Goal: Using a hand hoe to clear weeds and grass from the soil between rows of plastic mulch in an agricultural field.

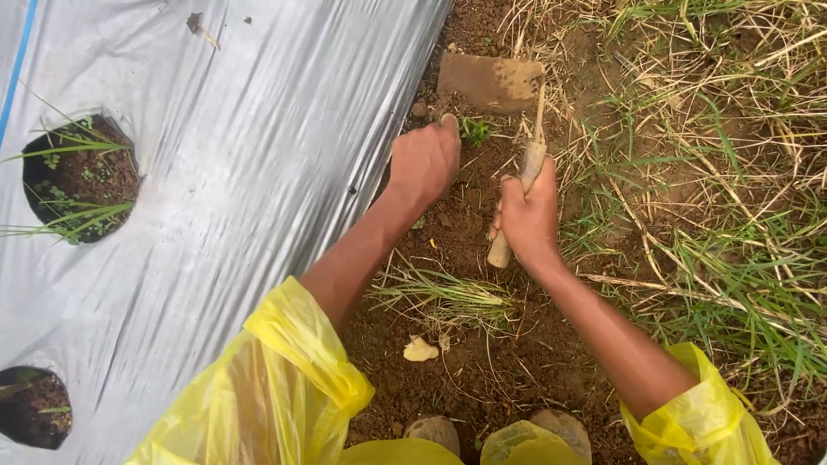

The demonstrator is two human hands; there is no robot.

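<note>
Right hand [527,217] is clamped around the pale wooden handle [517,198] of a small hoe, whose soil-caked flat blade [491,83] rests on the bare soil [482,362] just beyond the handle's far end. Left hand [424,162] lies just left of the handle, fingers curled down onto the soil beside a small green weed [474,131], which sits between that hand and the blade; whether it grips anything cannot be told. Silver plastic mulch sheet [258,155] with planting holes [77,176] runs well left of the handle, dry grass [715,172] to its right, yellow raincoat sleeves [284,379] on both forearms nearer the camera.
</note>
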